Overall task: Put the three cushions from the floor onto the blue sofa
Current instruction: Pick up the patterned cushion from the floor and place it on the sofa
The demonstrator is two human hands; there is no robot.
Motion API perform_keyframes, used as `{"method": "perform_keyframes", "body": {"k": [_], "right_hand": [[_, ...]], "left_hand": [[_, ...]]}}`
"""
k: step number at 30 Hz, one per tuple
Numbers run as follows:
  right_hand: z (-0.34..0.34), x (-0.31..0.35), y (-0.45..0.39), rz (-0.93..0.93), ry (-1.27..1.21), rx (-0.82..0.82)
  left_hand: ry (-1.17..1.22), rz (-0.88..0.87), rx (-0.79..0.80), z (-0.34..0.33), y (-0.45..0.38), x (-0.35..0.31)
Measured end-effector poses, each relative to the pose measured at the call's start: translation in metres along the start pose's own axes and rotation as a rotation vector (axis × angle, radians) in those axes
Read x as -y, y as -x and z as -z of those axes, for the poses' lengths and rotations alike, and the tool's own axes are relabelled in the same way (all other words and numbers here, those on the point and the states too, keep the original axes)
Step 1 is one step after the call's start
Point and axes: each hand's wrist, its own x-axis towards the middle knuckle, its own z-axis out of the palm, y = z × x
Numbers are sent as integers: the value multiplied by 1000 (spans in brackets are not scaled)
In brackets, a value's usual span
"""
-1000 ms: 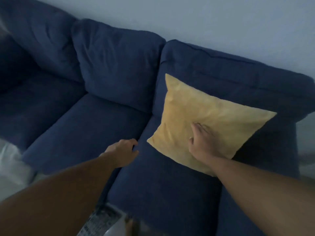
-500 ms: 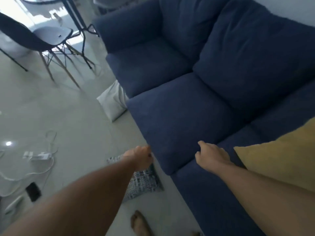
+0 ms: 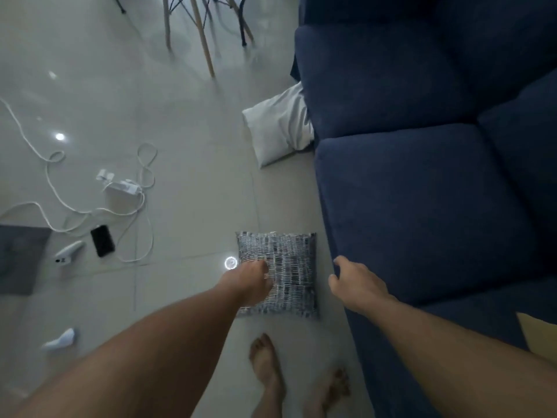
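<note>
A grey-and-white patterned cushion (image 3: 289, 276) lies flat on the floor beside the front of the blue sofa (image 3: 422, 212). My left hand (image 3: 248, 282) hangs above the cushion's left part with its fingers loosely curled downward, holding nothing. At the sofa's front edge, just right of that cushion, my right hand (image 3: 355, 285) is empty with its fingers apart. A white cushion (image 3: 278, 125) leans on the floor against the sofa further back. Only a corner of a yellow cushion (image 3: 539, 333) shows, on the sofa seat at the right edge.
White cables and a power strip (image 3: 123, 185), a black phone (image 3: 102, 240) and small white items lie on the tiled floor at left. Chair legs (image 3: 202, 34) stand at the back. My bare feet (image 3: 268, 369) are just in front of the patterned cushion.
My right hand has come off the yellow cushion, which stays on the sofa. The view has swung left and down to the floor, and both hands have moved toward the patterned cushion.
</note>
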Motion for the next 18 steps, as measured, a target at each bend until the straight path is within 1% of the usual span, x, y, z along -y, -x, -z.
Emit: {"method": "perform_keyframes", "body": {"k": [5, 8, 12, 15, 18], "right_hand": [[-24, 25, -40, -24, -73, 51], [-41, 26, -75, -33, -84, 77], [-72, 18, -134, -54, -118, 155], [-102, 9, -175, -96, -168, 197], [-133, 6, -213, -145, -232, 226]], "left_hand": [[186, 125, -3, -25, -26, 38], [285, 204, 5, -46, -46, 53], [394, 277, -13, -81, -80, 70], [447, 313, -21, -107, -111, 84], [450, 325, -14, -131, -139, 98]]}}
